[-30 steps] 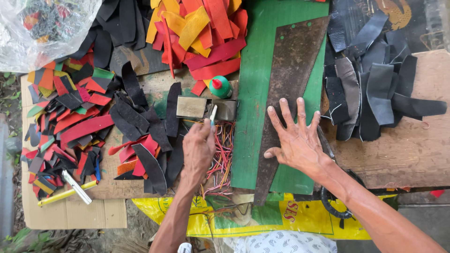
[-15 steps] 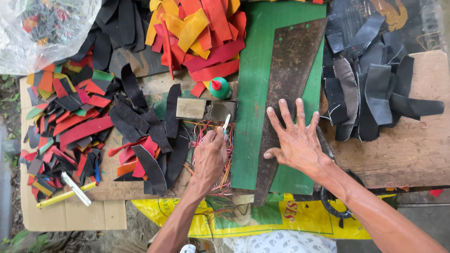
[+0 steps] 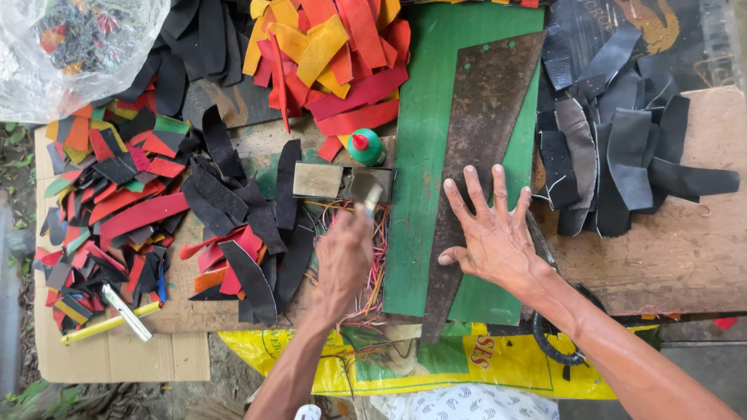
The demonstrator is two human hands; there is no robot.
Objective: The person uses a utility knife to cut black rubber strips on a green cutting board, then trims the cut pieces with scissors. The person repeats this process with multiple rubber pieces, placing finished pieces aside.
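Fingers of our right hand [image 3: 492, 237] spread flat on the brown leather strip [image 3: 475, 155]; our left hand [image 3: 342, 260] grips what looks like a small brush [image 3: 372, 198], coloured wires [image 3: 373, 257] beneath.

Red and yellow strips [image 3: 334, 54] are heaped up top, black leather scraps [image 3: 622, 148] are piled rightward, and a clear plastic bag [image 3: 70, 47] is seen top left.

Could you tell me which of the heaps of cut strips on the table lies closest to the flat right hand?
The dark grey and black heap, just beyond the right hand; the red and yellow heap sits farther off, across the green mat.
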